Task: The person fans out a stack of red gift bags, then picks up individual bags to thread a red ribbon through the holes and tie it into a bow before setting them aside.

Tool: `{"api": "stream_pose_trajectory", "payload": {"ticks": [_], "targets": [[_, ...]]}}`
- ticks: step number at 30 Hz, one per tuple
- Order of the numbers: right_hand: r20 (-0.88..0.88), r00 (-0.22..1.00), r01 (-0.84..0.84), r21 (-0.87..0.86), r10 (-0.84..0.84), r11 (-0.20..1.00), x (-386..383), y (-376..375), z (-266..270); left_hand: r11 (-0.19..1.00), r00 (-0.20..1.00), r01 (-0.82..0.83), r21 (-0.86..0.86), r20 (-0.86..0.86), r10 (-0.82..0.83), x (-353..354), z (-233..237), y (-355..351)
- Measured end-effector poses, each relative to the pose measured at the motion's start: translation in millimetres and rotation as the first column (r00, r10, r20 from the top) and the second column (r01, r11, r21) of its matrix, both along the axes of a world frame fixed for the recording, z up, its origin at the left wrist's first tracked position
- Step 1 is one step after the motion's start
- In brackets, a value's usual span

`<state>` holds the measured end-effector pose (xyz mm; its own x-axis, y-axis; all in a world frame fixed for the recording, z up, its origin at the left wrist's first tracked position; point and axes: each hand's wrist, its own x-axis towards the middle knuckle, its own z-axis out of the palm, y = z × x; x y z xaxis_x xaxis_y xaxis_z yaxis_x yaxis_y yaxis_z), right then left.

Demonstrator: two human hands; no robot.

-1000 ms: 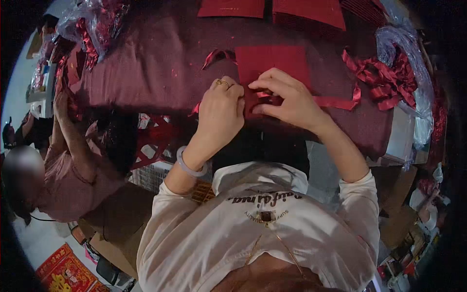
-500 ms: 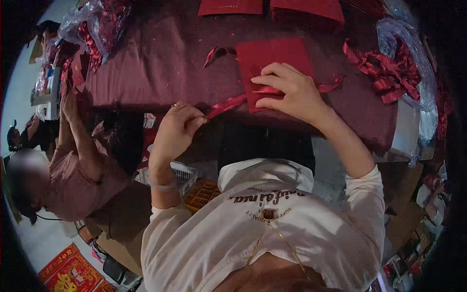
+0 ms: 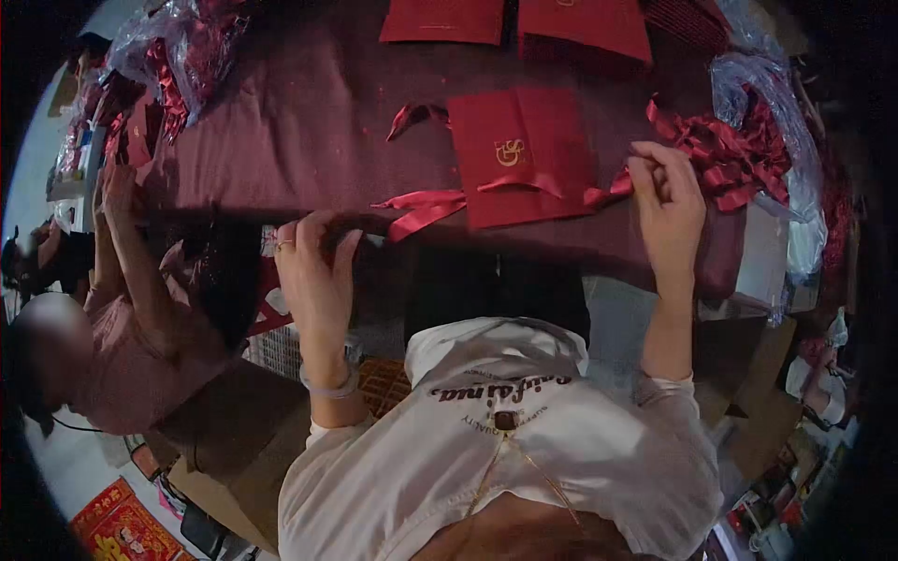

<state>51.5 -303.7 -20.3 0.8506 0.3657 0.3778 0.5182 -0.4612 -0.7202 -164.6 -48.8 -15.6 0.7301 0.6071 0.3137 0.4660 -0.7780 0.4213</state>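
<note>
A red folder with a gold emblem lies near the table's front edge. A shiny red ribbon runs across its lower part and sticks out on both sides. At the ribbon's right end, my right hand has its fingers curled and closed on it. My left hand is over the table edge to the left, thumb and fingers apart, holding nothing; the ribbon's left end lies loose to its right. Another short piece of red ribbon shows at the folder's upper left.
More red folders are stacked at the back of the dark red tablecloth. A heap of red ribbons beside clear plastic sits at the right. On the left are a plastic bag and another person at the table.
My right hand has left the folder's front and moved right to the ribbon's end, uncovering the emblem. My left hand has let go of the ribbon's left end and drawn away left.
</note>
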Motion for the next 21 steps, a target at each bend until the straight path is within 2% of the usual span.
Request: {"api": "stream_pose_trajectory", "payload": {"ticks": [1, 2, 4, 5, 7, 8, 10, 11, 12, 13, 14, 15, 16, 17, 18, 19, 21], "targets": [[-0.087, 0.993, 0.081, -0.021, -0.083, 0.996, 3.1, -11.0, -6.4, 0.999, 0.999, -0.026, -0.021, -0.02, 0.025, -1.6, 2.4, -0.2], [-0.147, 0.976, 0.149, -0.091, -0.161, 0.985, 3.8, -16.8, -8.4, 0.993, 0.995, 0.091, -0.069, -0.022, -0.093, -7.6, -1.1, 6.8], [-0.103, 0.973, 0.162, -0.329, -0.206, 0.93, 6.6, -24.1, -13.5, 0.987, 0.993, 0.106, -0.122, 0.072, -0.098, 7.5, -3.6, -4.3], [-0.087, 0.969, 0.173, -0.426, -0.231, 0.888, 4.5, -21.9, -16.9, 0.987, 0.976, 0.14, 0.074, 0.159, -0.15, 21.9, -3.2, -11.2], [0.147, 0.971, 0.237, -0.579, -0.186, 0.78, 2.5, -11.2, -17.9, 0.975, 0.984, 0.111, 0.193, 0.116, -0.135, 47.3, 3.3, -27.3], [0.118, 0.977, 0.214, -0.547, -0.179, 0.809, -0.1, -4.5, -13.2, 0.976, 0.982, 0.136, 0.169, 0.105, -0.155, 56.2, 1.6, -28.4], [0.09, 0.983, 0.181, -0.543, -0.157, 0.82, 2.8, -2.0, -13.9, 0.971, 0.983, 0.166, -0.172, 0.102, -0.15, 79.5, 4.3, -36.9], [0.055, 0.99, 0.14, -0.54, -0.131, 0.83, 3.8, -1.0, -16.1, 0.966, 0.964, 0.22, -0.134, 0.183, -0.195, 91.8, -6.4, -36.1], [0.06, 0.99, 0.138, -0.539, -0.125, 0.831, 3.8, -0.8, -21.5, 0.964, 0.971, 0.21, -0.161, 0.151, -0.186, 102.4, -12.6, -37.5], [-0.085, 0.992, 0.079, -0.145, -0.092, 0.986, 4.6, -1.1, -28.8, 0.962, 0.977, 0.198, -0.188, 0.121, -0.178, 110.4, -17.6, -37.2], [-0.202, 0.979, 0.054, 0.28, 0.004, 0.958, 6.8, -0.9, -31.3, 0.926, 0.973, 0.23, -0.298, 0.107, -0.207, 113.9, -23.5, -33.4], [-0.344, 0.931, 0.108, 0.573, 0.119, 0.812, 4.0, -2.4, -24.5, 0.928, 0.973, 0.227, -0.297, 0.116, -0.2, 114.7, -21.6, -33.7], [-0.368, 0.893, 0.118, 0.747, 0.26, 0.654, 2.5, -7.0, -17.8, 0.871, 0.972, 0.225, -0.436, 0.166, -0.168, 113.9, -19.0, -35.2], [-0.362, 0.844, 0.159, 0.874, 0.396, 0.459, 1.4, -11.4, -13.8, 0.792, 0.97, 0.227, -0.566, 0.204, -0.133, 113.0, -18.5, -36.8], [-0.402, 0.797, 0.236, 0.894, 0.45, 0.381, 0.3, -13.3, -13.5, 0.749, 0.961, 0.241, -0.617, 0.263, -0.092, 112.4, -24.1, -38.4], [-0.413, 0.795, 0.248, 0.89, 0.444, 0.383, -1.6, -13.7, -17.4, 0.746, 0.963, 0.238, -0.622, 0.252, -0.097, 109.6, -27.1, -40.0], [-0.309, 0.747, 0.217, 0.95, 0.588, 0.223, 1.6, -8.5, -25.3, 0.538, 0.913, 0.37, -0.758, 0.402, -0.062, 104.9, -29.6, -42.3]]}}
